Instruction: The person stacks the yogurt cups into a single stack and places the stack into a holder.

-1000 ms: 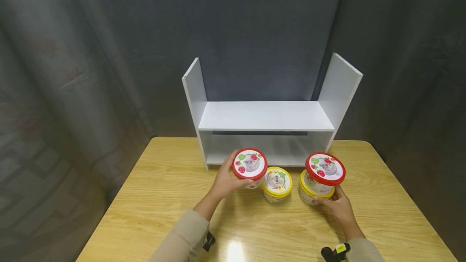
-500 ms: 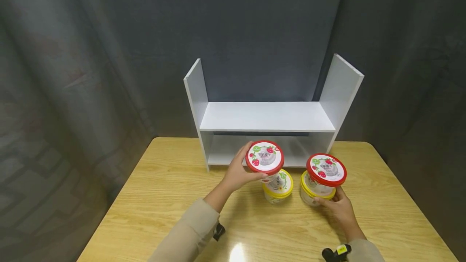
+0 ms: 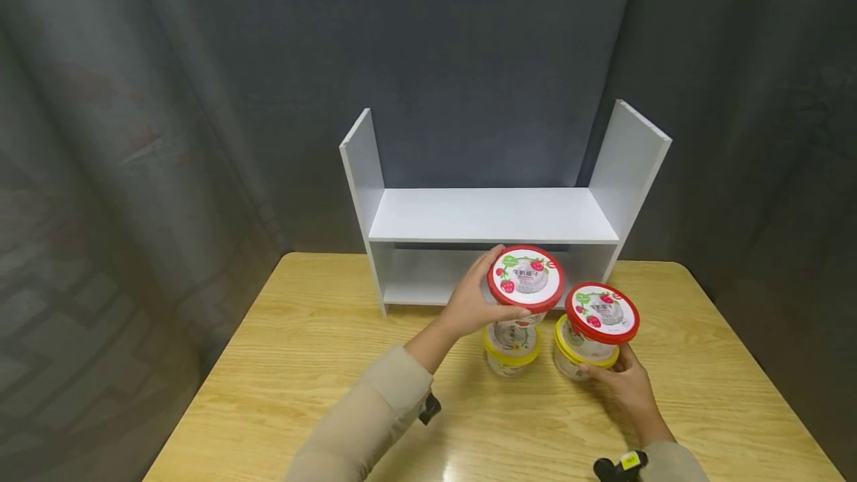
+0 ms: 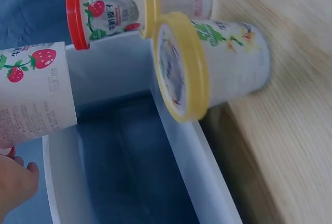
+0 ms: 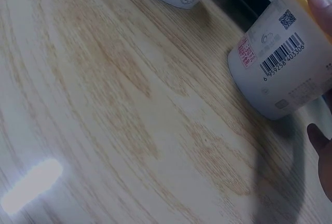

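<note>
My left hand [image 3: 469, 305] holds a red-lidded tub [image 3: 527, 278] with strawberries on its label, thumb in front and fingers at the far side. This tub is raised, overlapping the back of a yellow-lidded tub [image 3: 510, 358] on the table. To the right, another red-lidded tub [image 3: 601, 309] stands on top of a second yellow-lidded tub [image 3: 567, 366]. My right hand [image 3: 628, 387] grips the lower tub of that stack from the near right side. In the right wrist view, a finger lies on the yellow lid of this barcoded tub [image 5: 280, 53].
Behind the tubs stands a white two-level shelf [image 3: 492, 214] with tall side panels. It rests toward the back of the wooden table [image 3: 301, 363]. Dark grey curtains [image 3: 482, 58] hang behind and on both sides.
My left hand has carried its red-lidded tub to the right and upward, from left of the middle yellow-lidded tub to over its back edge. The right hand has stayed at its stack.
</note>
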`<action>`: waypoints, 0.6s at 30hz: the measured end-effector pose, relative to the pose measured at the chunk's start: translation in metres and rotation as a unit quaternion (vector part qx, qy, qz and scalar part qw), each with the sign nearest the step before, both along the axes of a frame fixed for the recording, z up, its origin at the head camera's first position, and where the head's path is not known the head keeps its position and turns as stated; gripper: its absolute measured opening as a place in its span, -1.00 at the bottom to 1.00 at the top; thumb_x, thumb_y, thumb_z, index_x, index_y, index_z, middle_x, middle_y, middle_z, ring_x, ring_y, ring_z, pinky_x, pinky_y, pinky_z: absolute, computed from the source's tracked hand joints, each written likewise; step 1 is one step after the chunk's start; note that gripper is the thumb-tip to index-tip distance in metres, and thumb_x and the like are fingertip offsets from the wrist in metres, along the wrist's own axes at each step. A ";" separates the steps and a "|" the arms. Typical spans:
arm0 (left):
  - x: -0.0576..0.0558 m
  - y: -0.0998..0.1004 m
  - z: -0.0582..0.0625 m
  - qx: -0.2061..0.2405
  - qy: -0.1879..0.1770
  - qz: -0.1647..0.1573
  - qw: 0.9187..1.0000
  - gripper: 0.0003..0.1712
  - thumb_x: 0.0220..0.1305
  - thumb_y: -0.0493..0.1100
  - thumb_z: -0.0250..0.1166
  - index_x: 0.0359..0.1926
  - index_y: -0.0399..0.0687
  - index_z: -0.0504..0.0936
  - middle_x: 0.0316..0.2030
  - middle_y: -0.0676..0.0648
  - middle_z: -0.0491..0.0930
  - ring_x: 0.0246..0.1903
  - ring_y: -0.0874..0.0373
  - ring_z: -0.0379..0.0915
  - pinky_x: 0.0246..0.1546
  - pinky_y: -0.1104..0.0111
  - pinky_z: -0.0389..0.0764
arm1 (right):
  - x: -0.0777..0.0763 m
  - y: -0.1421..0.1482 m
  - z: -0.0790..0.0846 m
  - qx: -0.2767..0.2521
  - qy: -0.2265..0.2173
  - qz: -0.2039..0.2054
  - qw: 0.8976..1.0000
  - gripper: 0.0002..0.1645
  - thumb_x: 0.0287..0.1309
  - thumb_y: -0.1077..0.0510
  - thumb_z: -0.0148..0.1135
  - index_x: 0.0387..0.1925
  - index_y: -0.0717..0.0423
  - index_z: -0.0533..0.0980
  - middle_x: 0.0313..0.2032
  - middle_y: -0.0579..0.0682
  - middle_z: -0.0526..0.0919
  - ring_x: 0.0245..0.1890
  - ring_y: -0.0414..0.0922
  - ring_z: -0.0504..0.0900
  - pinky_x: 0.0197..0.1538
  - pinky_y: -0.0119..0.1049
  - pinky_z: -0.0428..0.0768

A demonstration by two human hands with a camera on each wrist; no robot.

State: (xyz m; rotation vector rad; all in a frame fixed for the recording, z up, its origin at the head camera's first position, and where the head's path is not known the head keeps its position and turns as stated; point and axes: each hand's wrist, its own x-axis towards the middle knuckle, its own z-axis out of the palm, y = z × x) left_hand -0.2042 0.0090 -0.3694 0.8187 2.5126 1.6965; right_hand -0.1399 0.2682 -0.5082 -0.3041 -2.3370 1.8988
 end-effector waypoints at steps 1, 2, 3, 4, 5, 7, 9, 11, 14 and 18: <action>0.000 0.003 0.001 -0.001 0.003 -0.003 1.000 0.12 -0.33 0.00 0.47 0.28 0.27 0.01 0.23 0.14 0.04 0.17 0.19 0.00 0.05 0.14 0.21 | 0.000 0.000 0.000 0.001 0.000 -0.002 1.000 -0.10 -0.15 0.15 0.32 0.22 -0.05 0.05 -0.10 -0.30 0.23 -0.15 -0.48 0.23 -0.19 -0.70 0.33; -0.001 0.006 0.002 -0.002 0.003 -0.005 1.000 0.12 -0.32 0.00 0.47 0.28 0.28 0.01 0.23 0.14 0.04 0.16 0.19 0.01 0.04 0.16 0.22 | 0.000 0.000 0.000 0.004 0.000 -0.004 1.000 -0.10 -0.15 0.15 0.32 0.22 -0.06 0.06 -0.11 -0.30 0.24 -0.16 -0.49 0.24 -0.19 -0.69 0.33; -0.001 0.010 0.003 -0.003 0.002 -0.008 1.000 0.13 -0.33 0.00 0.47 0.28 0.28 0.00 0.22 0.14 0.06 0.15 0.20 0.03 0.04 0.19 0.23 | 0.000 0.000 0.000 0.006 -0.001 -0.005 1.000 -0.10 -0.15 0.14 0.32 0.22 -0.06 0.06 -0.11 -0.32 0.24 -0.17 -0.50 0.24 -0.20 -0.69 0.34; -0.002 0.013 0.004 -0.004 0.004 -0.011 1.000 0.12 -0.32 -0.01 0.47 0.28 0.26 0.01 0.21 0.14 0.07 0.14 0.21 0.04 0.03 0.21 0.24 | 0.000 0.001 0.000 0.005 0.000 -0.005 1.000 -0.10 -0.15 0.14 0.32 0.22 -0.07 0.06 -0.12 -0.32 0.24 -0.18 -0.51 0.25 -0.20 -0.69 0.34; -0.002 0.017 0.006 -0.003 0.007 -0.014 1.000 0.12 -0.32 -0.01 0.47 0.28 0.24 0.02 0.21 0.13 0.08 0.14 0.21 0.05 0.03 0.23 0.25 | 0.000 0.001 0.000 0.006 0.001 -0.004 1.000 -0.11 -0.15 0.14 0.32 0.21 -0.06 0.06 -0.13 -0.33 0.25 -0.18 -0.51 0.26 -0.21 -0.68 0.35; -0.002 0.024 0.009 -0.004 0.010 -0.018 1.000 0.11 -0.33 -0.02 0.48 0.28 0.18 0.04 0.20 0.13 0.10 0.13 0.22 0.06 0.03 0.25 0.25 | 0.000 0.001 0.000 0.001 0.005 0.000 1.000 -0.12 -0.14 0.15 0.32 0.21 -0.07 0.07 -0.15 -0.36 0.26 -0.19 -0.52 0.27 -0.21 -0.68 0.35; -0.003 0.030 0.011 -0.003 0.010 -0.023 1.000 0.11 -0.33 -0.02 0.48 0.28 0.13 0.05 0.19 0.12 0.12 0.13 0.23 0.07 0.03 0.26 0.24 | 0.001 0.002 0.001 -0.001 0.009 0.004 1.000 -0.14 -0.14 0.16 0.31 0.20 -0.10 0.09 -0.17 -0.41 0.28 -0.20 -0.54 0.28 -0.21 -0.68 0.35; -0.003 0.037 0.014 0.001 0.006 -0.029 1.000 0.12 -0.33 -0.03 0.48 0.28 0.10 0.05 0.19 0.12 0.13 0.12 0.24 0.07 0.03 0.28 0.25 | 0.002 0.002 0.001 -0.001 0.014 0.007 1.000 -0.17 -0.13 0.17 0.31 0.18 -0.12 0.11 -0.20 -0.45 0.29 -0.21 -0.55 0.30 -0.22 -0.67 0.36; -0.003 0.047 0.017 0.006 0.001 -0.034 0.999 0.12 -0.33 -0.02 0.48 0.28 0.10 0.05 0.18 0.13 0.14 0.11 0.25 0.09 0.02 0.32 0.26 | 0.002 0.002 0.002 0.004 0.020 0.010 1.000 -0.18 -0.12 0.17 0.30 0.18 -0.13 0.12 -0.21 -0.48 0.31 -0.22 -0.55 0.31 -0.23 -0.66 0.36; -0.004 0.059 0.020 0.006 -0.010 -0.039 0.999 0.11 -0.33 -0.01 0.48 0.28 0.15 0.05 0.18 0.14 0.14 0.09 0.27 0.11 0.01 0.37 0.26 | 0.002 0.002 0.001 0.015 0.017 0.011 1.000 -0.17 -0.11 0.14 0.30 0.19 -0.12 0.10 -0.20 -0.46 0.29 -0.21 -0.54 0.30 -0.22 -0.65 0.36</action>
